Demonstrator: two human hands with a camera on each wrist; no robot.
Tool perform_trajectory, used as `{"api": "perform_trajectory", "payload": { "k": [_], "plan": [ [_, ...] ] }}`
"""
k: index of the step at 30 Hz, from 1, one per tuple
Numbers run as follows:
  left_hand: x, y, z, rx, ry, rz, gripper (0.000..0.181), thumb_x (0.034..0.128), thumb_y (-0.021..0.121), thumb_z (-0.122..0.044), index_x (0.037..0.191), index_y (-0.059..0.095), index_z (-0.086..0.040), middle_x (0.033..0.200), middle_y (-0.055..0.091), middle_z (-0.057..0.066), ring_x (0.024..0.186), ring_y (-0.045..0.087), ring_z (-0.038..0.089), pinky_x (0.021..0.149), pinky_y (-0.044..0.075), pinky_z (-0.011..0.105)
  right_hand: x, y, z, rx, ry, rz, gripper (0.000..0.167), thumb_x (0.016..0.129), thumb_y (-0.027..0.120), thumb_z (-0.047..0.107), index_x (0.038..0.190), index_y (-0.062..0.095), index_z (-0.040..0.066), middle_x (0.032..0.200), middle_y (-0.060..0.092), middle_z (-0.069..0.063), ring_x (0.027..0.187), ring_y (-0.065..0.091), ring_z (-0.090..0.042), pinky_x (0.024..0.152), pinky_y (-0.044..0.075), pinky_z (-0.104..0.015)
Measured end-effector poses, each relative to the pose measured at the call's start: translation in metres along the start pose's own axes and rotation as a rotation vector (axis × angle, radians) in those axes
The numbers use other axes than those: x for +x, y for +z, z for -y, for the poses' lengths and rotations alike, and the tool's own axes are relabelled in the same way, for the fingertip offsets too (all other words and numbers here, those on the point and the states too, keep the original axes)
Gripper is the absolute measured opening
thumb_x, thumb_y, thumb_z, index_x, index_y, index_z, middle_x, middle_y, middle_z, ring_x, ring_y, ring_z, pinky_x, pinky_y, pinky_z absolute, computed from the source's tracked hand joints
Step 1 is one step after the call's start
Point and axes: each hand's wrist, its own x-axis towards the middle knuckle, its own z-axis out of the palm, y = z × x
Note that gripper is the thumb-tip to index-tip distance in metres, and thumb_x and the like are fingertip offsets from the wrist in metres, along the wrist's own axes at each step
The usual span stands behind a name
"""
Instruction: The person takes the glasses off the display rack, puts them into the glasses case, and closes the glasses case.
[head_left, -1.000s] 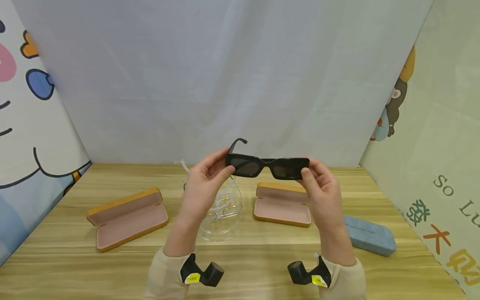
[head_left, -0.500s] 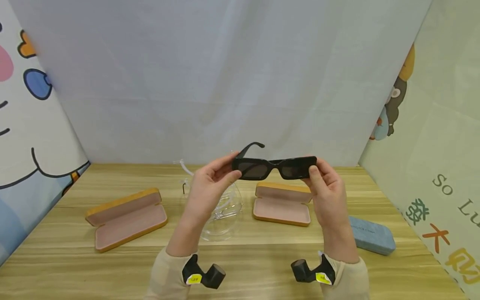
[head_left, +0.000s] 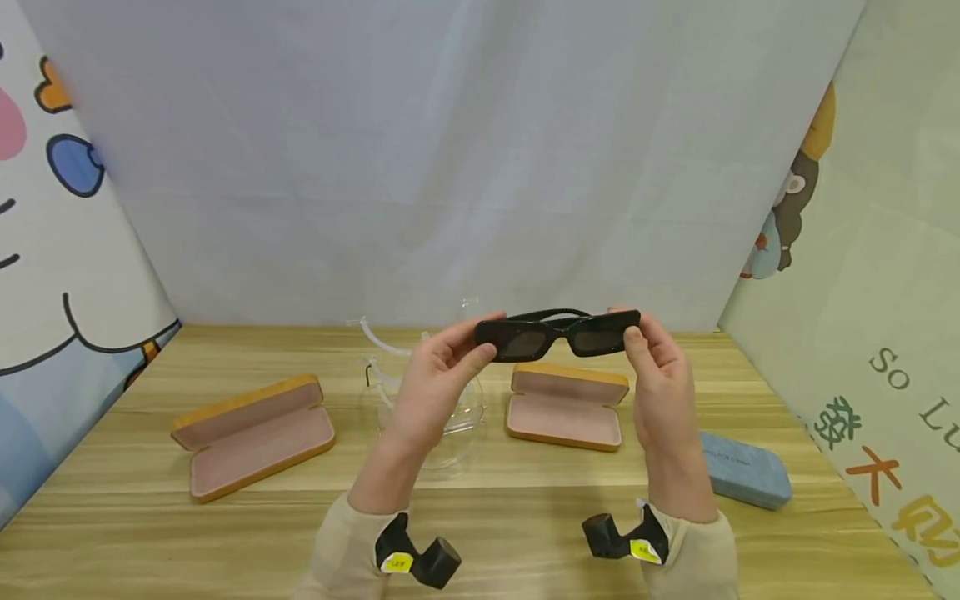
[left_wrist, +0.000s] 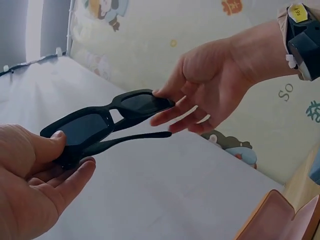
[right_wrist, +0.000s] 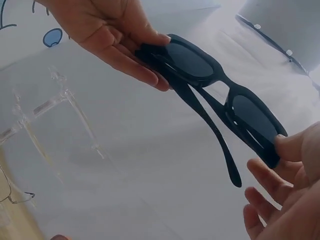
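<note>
1. Black sunglasses [head_left: 558,337]: held above the table [head_left: 517,533], pinched at opposite ends by left hand [head_left: 435,379] and right hand [head_left: 663,383].
2. Table surface: wood-grain; bears two open cases [head_left: 262,454] [head_left: 564,421], blue case [head_left: 746,472], clear stand [head_left: 461,427].
3. Pale cloth [head_left: 420,167]: behind table; cartoon-printed sheets [head_left: 82,267] [head_left: 885,283] flank it.

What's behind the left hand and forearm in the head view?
A clear plastic stand shows on either side; the left hand and forearm cover its middle, so anything there cannot be seen.
</note>
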Motion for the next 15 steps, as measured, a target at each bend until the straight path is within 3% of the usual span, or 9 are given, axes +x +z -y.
{"api": "perform_trajectory", "payload": {
  "k": [2,5,10,15],
  "plan": [
    [0.000,0.003,0.002,-0.006,0.006,-0.018,0.034,0.0891,0.054,-0.001,0.123,0.054,0.003,0.119,0.056,0.022,0.100,0.059,0.008,0.089,0.045,0.022,0.000,-0.001,-0.001,0.003,0.005,0.000,0.020,0.095,0.047,0.012,0.100,0.064,0.019,0.107,0.061,0.006,0.120,0.038,-0.018,0.105,0.019,-0.035],
    [0.001,0.009,0.005,-0.010,0.030,-0.046,0.032,0.0885,0.053,0.002,0.120,0.055,0.005,0.117,0.057,0.023,0.098,0.059,0.008,0.088,0.046,0.022,0.001,-0.003,-0.002,0.027,0.010,0.004,0.019,0.094,0.047,0.012,0.100,0.065,0.018,0.107,0.061,0.006,0.119,0.042,-0.016,0.104,0.026,-0.031],
    [0.003,0.012,0.010,-0.030,0.034,-0.063,0.031,0.0895,0.052,0.001,0.120,0.054,0.006,0.118,0.056,0.022,0.098,0.059,0.009,0.089,0.046,0.024,0.002,-0.007,-0.004,0.053,0.011,0.021,0.018,0.094,0.048,0.012,0.102,0.064,0.013,0.104,0.062,0.003,0.098,0.058,-0.009,0.092,0.043,-0.024],
    [0.006,0.012,0.015,-0.039,-0.008,-0.108,0.034,0.0908,0.051,-0.002,0.125,0.052,0.003,0.121,0.055,0.020,0.106,0.058,0.016,0.089,0.047,0.026,0.003,-0.009,-0.007,-0.019,0.064,0.031,0.016,0.094,0.049,0.015,0.103,0.063,0.015,0.101,0.059,0.003,0.088,0.060,-0.008,0.087,0.047,-0.022]
  ]
}}
